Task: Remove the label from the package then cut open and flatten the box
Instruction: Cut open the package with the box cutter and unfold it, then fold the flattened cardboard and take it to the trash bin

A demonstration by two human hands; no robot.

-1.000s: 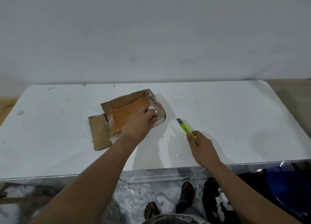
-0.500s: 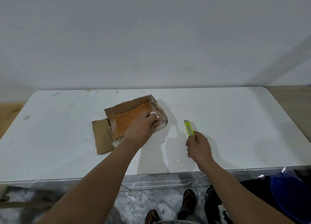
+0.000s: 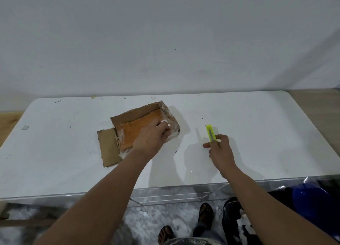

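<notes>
box: we see the box [image 3: 145,127] on the white tabletop [image 3: 257,127], left of centre, near the far edge. one end flap lies flat toward the left; the far wall and the right end wall stand up.
surface: top face is orange with torn white residue along its edges; clear tape wraps the right end.
left hand: our left hand [image 3: 151,140] rests on the box's right part, fingers [image 3: 161,128] curled down onto a white scrap at the taped end. we cannot tell whether they pinch it or just press.
right hand: our right hand [image 3: 219,149] is closed round the knife [image 3: 211,133], well apart from the box, over bare tabletop. index finger sticks out to the left.
knife: yellow-green body pointing away from us; the grey slider shows; we cannot tell if any blade is out.
label: no intact label visible. we judge it mostly peeled, going by the white remnants; the scrap under the left fingers may be the last of it.
cutting: partly done, we judge, since one end is open and folded out.
left to do: right end still taped and upright, far wall standing. these need slitting, then pressing flat.
risk: left fingers sit close to where the next cut would likely go.
</notes>
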